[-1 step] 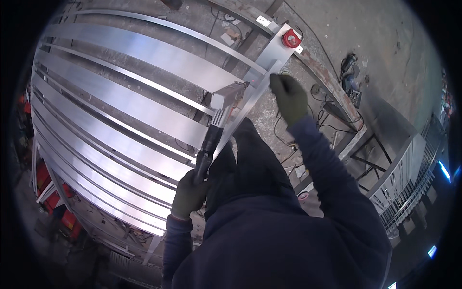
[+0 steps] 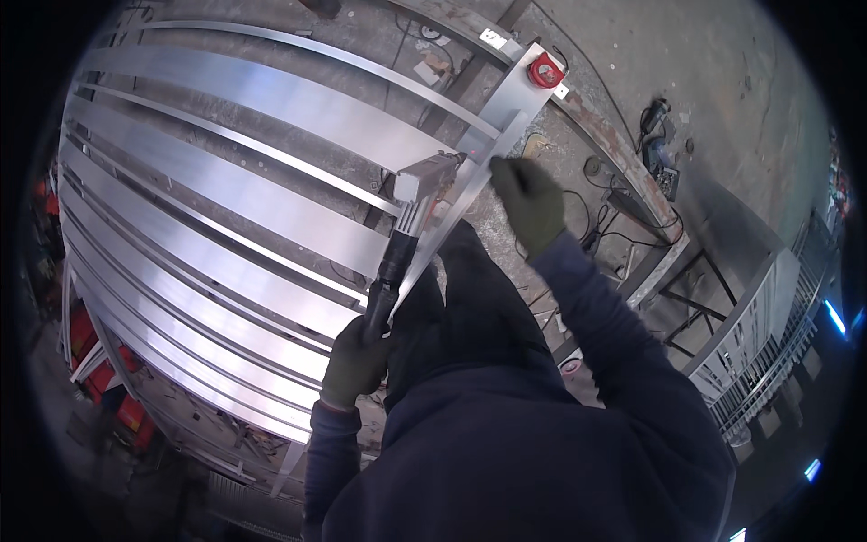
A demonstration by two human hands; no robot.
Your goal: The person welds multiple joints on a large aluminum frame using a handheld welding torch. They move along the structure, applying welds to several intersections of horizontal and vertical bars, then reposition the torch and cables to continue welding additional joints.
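My left hand [image 2: 355, 361], in a green glove, grips the black handle of a hand tool [image 2: 397, 262] whose silver head [image 2: 426, 177] lies against a long flat metal bar [image 2: 483, 135]. My right hand [image 2: 528, 203], also gloved, presses on the right edge of that bar just past the tool head. The bar runs diagonally across a frame of wide and narrow shiny metal slats [image 2: 253, 190]. A red round object [image 2: 545, 70] sits on the bar's far end. My dark hooded top hides the bar's near end.
A rusty steel beam [image 2: 623, 163] runs along the right of the frame. A power tool with cables [image 2: 655, 135] lies on the concrete floor beyond it. A metal grille [image 2: 768, 361] stands at the right. Red boxes [image 2: 90, 361] sit at the left.
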